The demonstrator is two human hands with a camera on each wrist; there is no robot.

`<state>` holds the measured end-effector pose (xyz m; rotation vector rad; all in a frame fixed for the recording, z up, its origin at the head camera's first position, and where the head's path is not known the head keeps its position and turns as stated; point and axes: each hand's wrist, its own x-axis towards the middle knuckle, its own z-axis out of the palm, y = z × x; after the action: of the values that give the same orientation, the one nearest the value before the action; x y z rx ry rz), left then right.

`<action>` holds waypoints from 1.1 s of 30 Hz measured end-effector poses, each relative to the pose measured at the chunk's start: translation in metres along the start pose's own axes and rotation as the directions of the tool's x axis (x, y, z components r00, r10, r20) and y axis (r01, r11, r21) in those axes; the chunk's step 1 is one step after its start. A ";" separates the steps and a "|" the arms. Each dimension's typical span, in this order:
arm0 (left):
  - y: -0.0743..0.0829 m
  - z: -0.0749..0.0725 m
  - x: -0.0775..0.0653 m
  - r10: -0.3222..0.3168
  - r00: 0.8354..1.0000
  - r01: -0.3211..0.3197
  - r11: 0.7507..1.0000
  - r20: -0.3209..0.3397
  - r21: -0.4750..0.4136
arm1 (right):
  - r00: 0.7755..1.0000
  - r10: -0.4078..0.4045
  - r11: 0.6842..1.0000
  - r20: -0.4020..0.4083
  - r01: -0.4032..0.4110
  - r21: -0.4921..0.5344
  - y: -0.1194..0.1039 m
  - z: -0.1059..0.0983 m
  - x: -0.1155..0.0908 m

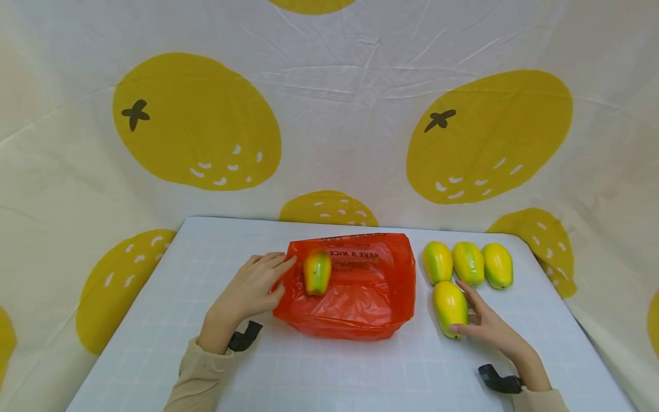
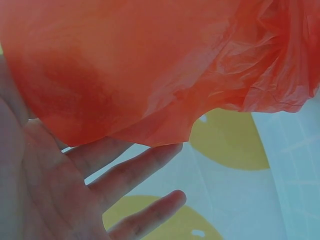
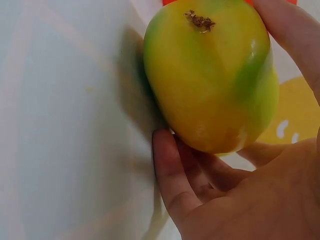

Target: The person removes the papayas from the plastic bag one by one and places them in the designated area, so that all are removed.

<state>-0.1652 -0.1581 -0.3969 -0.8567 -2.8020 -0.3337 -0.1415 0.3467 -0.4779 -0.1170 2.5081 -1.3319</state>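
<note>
A red plastic bag lies with its mouth spread wide in the middle of the table, one yellow-green papaya inside it at the left. My left hand is at the bag's left edge; in the left wrist view its fingers are extended and spread beneath the hanging red film. To the right of the bag, my right hand grips another papaya, thumb on one side and fingers curled round the other. This papaya's brown stem end faces the right wrist camera, close beside the tabletop.
Beyond the right hand stand three more papayas in a row: a left one, a middle one and a right one. The white gridded table ends at a hanging cloth printed with large yellow fruit.
</note>
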 end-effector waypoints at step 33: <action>0.001 -0.002 0.000 0.007 1.000 -0.007 1.000 -0.006 -0.004 | 0.999 -0.043 0.999 0.012 0.043 -0.011 -0.001 -0.006 -0.002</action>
<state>-0.1640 -0.1580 -0.3954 -0.8653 -2.7930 -0.3400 -0.1414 0.3515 -0.4738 -0.1815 2.5169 -1.3304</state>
